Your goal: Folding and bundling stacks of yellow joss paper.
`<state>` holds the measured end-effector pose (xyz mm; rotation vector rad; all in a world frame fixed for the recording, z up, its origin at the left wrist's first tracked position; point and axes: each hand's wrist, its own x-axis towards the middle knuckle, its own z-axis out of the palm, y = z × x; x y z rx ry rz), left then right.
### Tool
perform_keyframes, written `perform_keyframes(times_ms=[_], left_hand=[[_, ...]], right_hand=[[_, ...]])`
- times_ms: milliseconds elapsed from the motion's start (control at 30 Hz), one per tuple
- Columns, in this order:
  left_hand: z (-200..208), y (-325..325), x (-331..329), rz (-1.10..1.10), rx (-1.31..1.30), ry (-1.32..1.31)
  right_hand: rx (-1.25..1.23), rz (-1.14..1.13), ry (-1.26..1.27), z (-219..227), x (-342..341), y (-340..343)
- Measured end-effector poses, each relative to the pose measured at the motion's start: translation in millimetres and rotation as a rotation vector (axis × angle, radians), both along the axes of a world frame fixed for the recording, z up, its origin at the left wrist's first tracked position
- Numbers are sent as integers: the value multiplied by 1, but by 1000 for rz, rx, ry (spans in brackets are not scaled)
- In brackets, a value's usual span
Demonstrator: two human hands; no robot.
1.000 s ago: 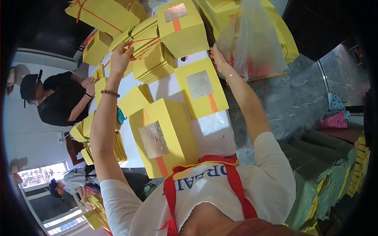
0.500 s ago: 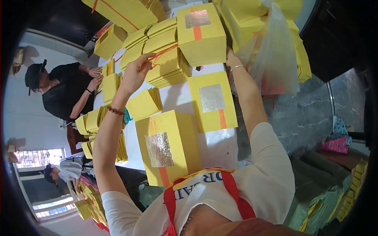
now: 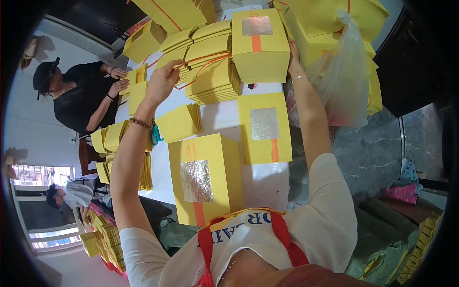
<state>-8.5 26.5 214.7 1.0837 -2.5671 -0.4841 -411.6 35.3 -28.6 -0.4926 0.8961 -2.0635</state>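
Observation:
My left hand (image 3: 164,82) is closed in a pinch on a thin orange ribbon (image 3: 210,58). The ribbon runs in a loose loop to the right, over bundles of folded yellow paper (image 3: 215,82), toward a tall yellow paper stack (image 3: 263,60). This stack has a silver foil square and an orange stripe on top. Against its right side lies my right hand (image 3: 294,62), fingers stretched out and partly hidden. Nearer me are a flat yellow stack (image 3: 246,143) and a tall one (image 3: 229,174), both with the same foil square and stripe.
Teal-handled scissors (image 3: 156,135) lie beside my left forearm, near a small folded bundle (image 3: 177,123). A clear plastic bag (image 3: 346,81) hangs at the right. More yellow stacks (image 3: 179,14) fill the far end. Across the table, a person in black (image 3: 81,103) handles yellow paper.
My left hand has drawn the ribbon a little toward me, and its loop hangs wider. My right hand remains at the stack's side. The whole view has shifted slightly.

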Motion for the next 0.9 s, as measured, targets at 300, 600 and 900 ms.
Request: perform_keyframes(times_ms=[300, 600, 900], left_hand=[[30, -31, -19, 174, -528, -167], [125, -37, -94, 226, -73, 153], [72, -13, -190, -487, -132, 230]], right_hand=[[229, -180, 428, 112, 3, -11], [213, -35, 1137, 218, 35, -4], [31, 337, 1189, 234, 105, 30]])
